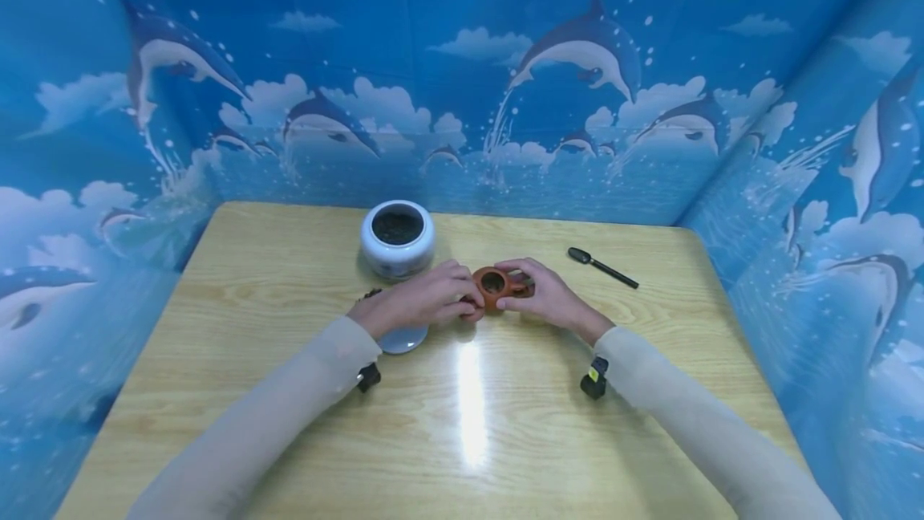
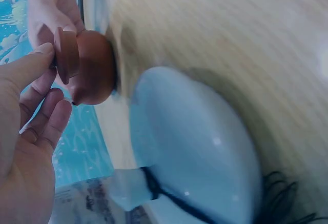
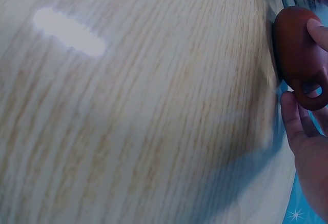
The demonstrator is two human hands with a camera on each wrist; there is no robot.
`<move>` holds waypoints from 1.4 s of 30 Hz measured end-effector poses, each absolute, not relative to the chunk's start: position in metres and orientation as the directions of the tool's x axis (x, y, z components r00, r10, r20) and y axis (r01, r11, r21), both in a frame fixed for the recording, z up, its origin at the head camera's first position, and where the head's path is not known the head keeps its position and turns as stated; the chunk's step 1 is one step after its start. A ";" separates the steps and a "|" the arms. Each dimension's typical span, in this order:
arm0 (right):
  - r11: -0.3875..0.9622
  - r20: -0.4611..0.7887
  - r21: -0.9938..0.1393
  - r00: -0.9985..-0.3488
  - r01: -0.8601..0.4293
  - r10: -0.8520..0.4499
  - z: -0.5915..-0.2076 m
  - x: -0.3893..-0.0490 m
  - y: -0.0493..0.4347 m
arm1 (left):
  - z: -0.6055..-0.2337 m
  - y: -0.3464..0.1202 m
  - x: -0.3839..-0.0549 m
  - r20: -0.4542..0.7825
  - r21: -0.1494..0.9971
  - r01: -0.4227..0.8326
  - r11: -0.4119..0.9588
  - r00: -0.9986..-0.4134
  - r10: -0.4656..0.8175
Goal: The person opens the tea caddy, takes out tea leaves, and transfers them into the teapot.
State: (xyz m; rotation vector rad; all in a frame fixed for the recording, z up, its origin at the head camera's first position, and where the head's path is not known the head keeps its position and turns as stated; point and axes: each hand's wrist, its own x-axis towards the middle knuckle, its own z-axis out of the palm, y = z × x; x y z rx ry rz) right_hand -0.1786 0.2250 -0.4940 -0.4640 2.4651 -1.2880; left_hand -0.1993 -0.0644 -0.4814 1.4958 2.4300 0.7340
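Note:
My left hand (image 1: 438, 295) pinches the small reddish-brown lid (image 2: 66, 55) of a teapot between thumb and fingers. The lid is off the opening, tipped on edge beside it in the left wrist view. My right hand (image 1: 545, 295) grips the brown clay teapot (image 3: 298, 44) around its sides, near the looped handle (image 3: 309, 101). From the head view the teapot's round mouth (image 1: 493, 282) faces up, with something dark inside. Whether the teapot's base touches the table is hard to tell.
Left of the hands, a white porcelain jar (image 1: 399, 257) stands uncovered, holding dark loose material. Its pale lid (image 2: 195, 126), with a knob and dark cord, lies on the table under my left wrist. A black scoop (image 1: 606, 269) lies right of the teapot. A dolphin-print curtain (image 1: 462, 87) surrounds the table.

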 end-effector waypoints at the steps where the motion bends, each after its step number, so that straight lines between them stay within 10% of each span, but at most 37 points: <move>1: 0.542 -0.127 -0.828 -0.895 -0.141 -0.427 -0.494 -0.179 0.225 | -0.474 -0.065 -0.198 0.089 0.510 0.775 0.372 -0.478 0.874; 42: 0.556 -0.124 -0.815 -0.886 -0.166 -0.447 -0.493 -0.180 0.226 | -0.457 -0.023 -0.224 -0.007 0.523 0.676 0.519 -0.606 0.795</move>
